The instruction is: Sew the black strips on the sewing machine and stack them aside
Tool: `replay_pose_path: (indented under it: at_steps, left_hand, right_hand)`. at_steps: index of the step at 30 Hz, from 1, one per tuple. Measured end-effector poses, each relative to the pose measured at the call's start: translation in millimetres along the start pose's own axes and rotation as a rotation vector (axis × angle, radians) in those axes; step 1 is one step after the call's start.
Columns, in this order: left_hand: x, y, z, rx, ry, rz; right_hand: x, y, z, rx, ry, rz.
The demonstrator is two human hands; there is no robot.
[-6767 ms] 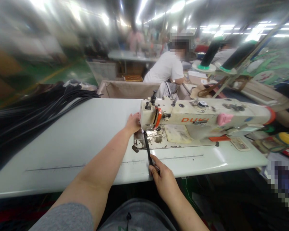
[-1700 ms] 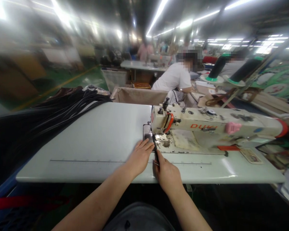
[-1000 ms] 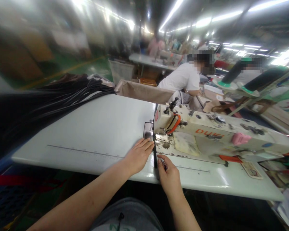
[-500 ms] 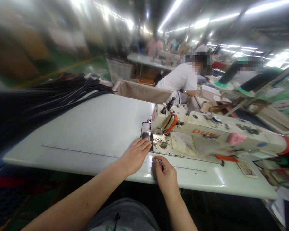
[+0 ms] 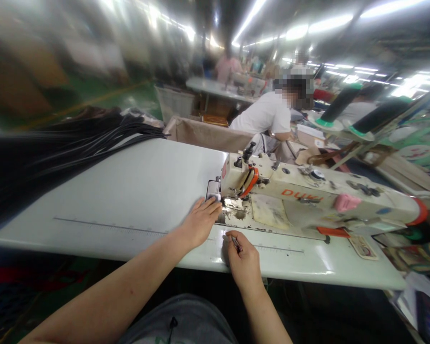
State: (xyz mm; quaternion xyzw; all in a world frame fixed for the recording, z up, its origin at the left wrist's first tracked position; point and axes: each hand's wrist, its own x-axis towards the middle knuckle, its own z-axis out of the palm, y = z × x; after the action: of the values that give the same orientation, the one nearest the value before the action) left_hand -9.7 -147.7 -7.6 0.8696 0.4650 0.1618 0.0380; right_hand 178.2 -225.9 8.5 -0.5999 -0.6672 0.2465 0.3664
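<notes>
A white sewing machine [image 5: 272,191] with orange trim stands on the pale worktable [image 5: 129,191]. My left hand [image 5: 200,223] lies palm down with its fingers stretched out; the fingertips rest on the metal slide plate [image 5: 212,190] left of the needle area. What lies under those fingers, if anything, is hidden. Closer to the table's front edge, my right hand [image 5: 244,258] is curled closed on a small metal tool [image 5: 236,244]. Only a short piece of it shows between thumb and fingers, too little to tell its kind.
Long black strips [image 5: 103,138] are heaped along the table's left side. Behind the table stands a beige cloth-lined bin [image 5: 208,136], with a person in a white shirt [image 5: 265,114] bending beyond it. Black thread cones [image 5: 338,105] stand at right. A ruler scale [image 5: 107,225] runs along the front.
The whole view has shifted slightly, so the table and machine sit a little farther left. Both hands keep nearly the same place and pose by the machine.
</notes>
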Motion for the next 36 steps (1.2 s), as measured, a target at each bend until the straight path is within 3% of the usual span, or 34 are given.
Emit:
replay_pose_path:
  at_steps: [14,29,36]
  left_hand:
    - [8.1,2.9,-10.7,-0.040,-0.030,-0.110]
    - [13.9,-12.8,-8.6,-0.106,-0.004,-0.047]
    - [46.9,-37.9,-0.9,-0.281,0.072,-0.075]
  right_hand:
    - [-1.1,-0.3,-0.3,-0.032,0.003,-0.017]
    - [-2.3,-1.6,-2.2,-0.001,0.008,-0.038]
    - [-4.9,-5.6,-3.4,0.003,0.008,-0.032]
